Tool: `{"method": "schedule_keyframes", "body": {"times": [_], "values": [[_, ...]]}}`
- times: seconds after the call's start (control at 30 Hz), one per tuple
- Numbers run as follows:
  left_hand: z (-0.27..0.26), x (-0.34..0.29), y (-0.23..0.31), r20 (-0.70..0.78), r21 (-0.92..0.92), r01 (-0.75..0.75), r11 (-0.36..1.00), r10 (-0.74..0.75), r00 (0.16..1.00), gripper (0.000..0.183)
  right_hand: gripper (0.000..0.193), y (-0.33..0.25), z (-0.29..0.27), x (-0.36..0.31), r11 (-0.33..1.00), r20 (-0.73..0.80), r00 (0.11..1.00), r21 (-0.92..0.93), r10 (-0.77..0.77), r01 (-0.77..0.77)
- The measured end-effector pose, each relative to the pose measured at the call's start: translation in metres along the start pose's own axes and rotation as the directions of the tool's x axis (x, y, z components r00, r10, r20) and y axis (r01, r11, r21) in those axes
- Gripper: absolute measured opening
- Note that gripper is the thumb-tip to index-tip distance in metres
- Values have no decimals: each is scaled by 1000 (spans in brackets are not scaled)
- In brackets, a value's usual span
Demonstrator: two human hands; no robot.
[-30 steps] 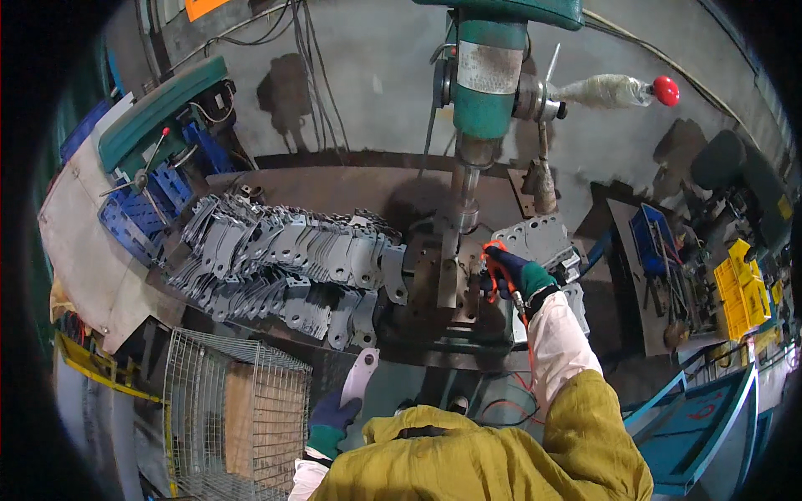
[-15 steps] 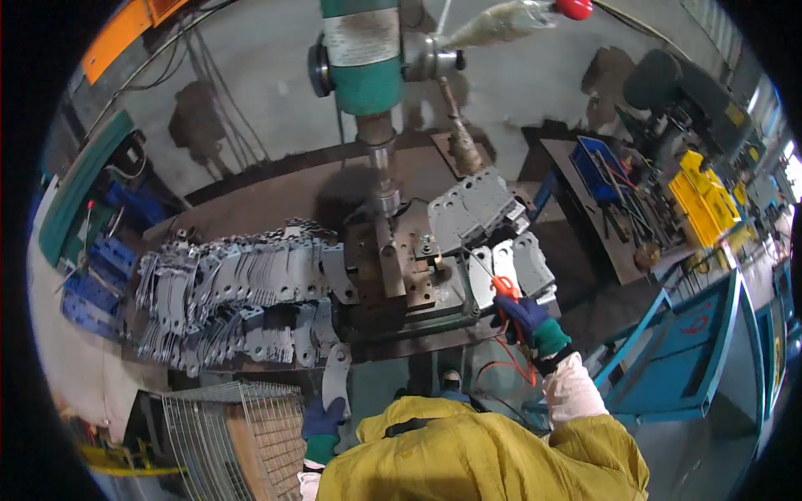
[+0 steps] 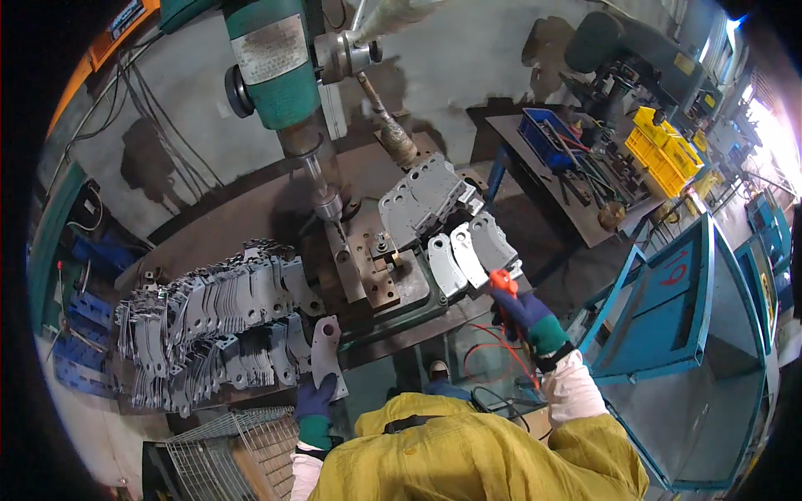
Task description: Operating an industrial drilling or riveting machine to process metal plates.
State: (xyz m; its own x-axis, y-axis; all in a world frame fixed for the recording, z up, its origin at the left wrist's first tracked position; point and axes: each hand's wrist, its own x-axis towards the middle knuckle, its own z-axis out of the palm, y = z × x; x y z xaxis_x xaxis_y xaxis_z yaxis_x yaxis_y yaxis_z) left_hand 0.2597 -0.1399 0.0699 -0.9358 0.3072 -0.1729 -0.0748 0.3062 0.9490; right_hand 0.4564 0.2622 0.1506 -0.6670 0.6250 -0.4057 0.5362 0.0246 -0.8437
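Observation:
My left hand (image 3: 314, 399), in a dark blue glove with a green cuff, grips the lower end of a curved grey metal plate (image 3: 326, 352) with a hole near its top. The plate is held upright at the bench's front edge, beside the stacked plates (image 3: 242, 292). My right hand (image 3: 520, 307), gloved alike, is closed around an orange-red air blow gun (image 3: 503, 282), from which a red hose (image 3: 468, 349) hangs. Just beyond it, several loose plates (image 3: 469, 250) lie on the bench. The fingers of my right hand are partly hidden.
A green drill press (image 3: 271, 75) stands over a steel fixture (image 3: 368, 259) mid-bench. More plates (image 3: 422, 200) are piled to its right. A wire basket (image 3: 225, 447) is low at left. Blue metal frames (image 3: 660, 334) stand at right, near a side table with blue (image 3: 547, 138) and yellow bins (image 3: 664, 150).
The view has turned, shifting the bench leftward in the picture. My left hand has raised the metal plate closer to the stacks. My right hand still holds the blow gun, now near the loose plates.

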Motion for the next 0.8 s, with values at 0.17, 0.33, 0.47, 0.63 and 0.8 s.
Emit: {"method": "schedule_keyframes", "body": {"times": [0.17, 0.33, 0.47, 0.63, 0.8], "values": [[-1, 8, -37, 51, 60, -18, 998, 15, 999, 47, 52, -36, -8, 60, 927, -70, 994, 362, -79, 99], [-4, -15, -12, 97, 76, 16, 997, -23, 995, 44, 47, -81, -2, 131, 991, 56, 995, 108, -86, 80], [-13, -41, -28, -97, 89, 26, 996, -17, 995, 42, 53, -80, -13, 227, 963, -61, 998, 267, -23, 38], [-33, -72, -60, -184, -117, 221, 968, -240, 953, 46, 50, -92, 18, 268, 957, 86, 991, 279, -104, 76], [-37, -104, -56, -278, -272, 307, 912, -380, 882, 49, 43, -126, 49, 260, 838, 122, 986, 544, -115, 30]]}}
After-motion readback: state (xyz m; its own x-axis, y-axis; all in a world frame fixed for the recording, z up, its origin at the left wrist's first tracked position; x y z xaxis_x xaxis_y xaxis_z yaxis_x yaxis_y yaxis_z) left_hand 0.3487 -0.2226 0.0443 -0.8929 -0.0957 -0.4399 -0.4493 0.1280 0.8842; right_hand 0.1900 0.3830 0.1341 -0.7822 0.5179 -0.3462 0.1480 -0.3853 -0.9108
